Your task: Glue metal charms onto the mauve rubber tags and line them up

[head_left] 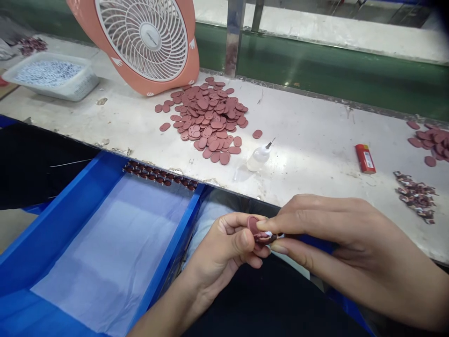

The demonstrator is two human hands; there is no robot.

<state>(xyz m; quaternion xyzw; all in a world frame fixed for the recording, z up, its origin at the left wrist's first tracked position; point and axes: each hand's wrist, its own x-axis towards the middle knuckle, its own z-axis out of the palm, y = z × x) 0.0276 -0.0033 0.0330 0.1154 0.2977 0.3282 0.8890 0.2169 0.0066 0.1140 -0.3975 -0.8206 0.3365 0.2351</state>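
Our left hand [220, 255] is closed around a dark red oval piece [251, 224], pinching it between thumb and fingers. Our right hand [351, 238] has its thumb and index finger pressed together on a small brown-and-white part [268, 236], which lies against the oval. Both things are held in the air, near to our body and just off the bench [308, 150]. The fingers cover much of the contact, so we cannot tell if the edges meet well; we think that an uneven pinch could turn the small part crooked, and too much force could bend it. If one fingertip slips, the piece could drop on our lap.

At our left is the blue tray [191, 213], with a white sheet [105, 252] on its bottom and rows of dark pieces [157, 175] at its far end. A sleeve or elbow that catches its wall could shake these rows.

On the bench, a small bottle [258, 160] with a thin needle tip is near the front edge; a careless forearm could knock it over or meet the needle. A red lighter [365, 159] and a group of small figures [417, 196] lie to the right.

Farther, the big pile of ovals [210, 117] spreads loosely in front of the fan [138, 84]; a bump could make some slide.
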